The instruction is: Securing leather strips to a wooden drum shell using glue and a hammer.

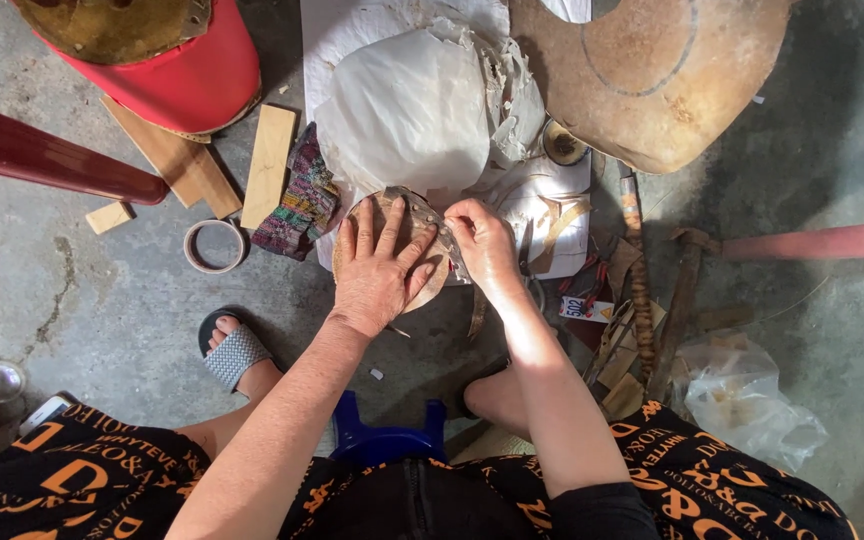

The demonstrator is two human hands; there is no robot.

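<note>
Two bare hands work together: the left hand (380, 262) lies flat on one round brown disc (392, 250), the right hand (482, 243) pinches its edge. Left of the grip lie four pale wooden offcuts (268, 165), one tape roll (215, 246) and one patterned cloth (301, 197); above it, one white plastic sheet (407, 110).

the person wears a black garment (92, 480) covered in orange lettering, spread over both knees on either side of a blue stool (388, 440). both forearms are bare, with no sleeves, rings or watch showing. left of the stool, one foot wears a black sandal (232, 352) with a grey woven strap.
</note>
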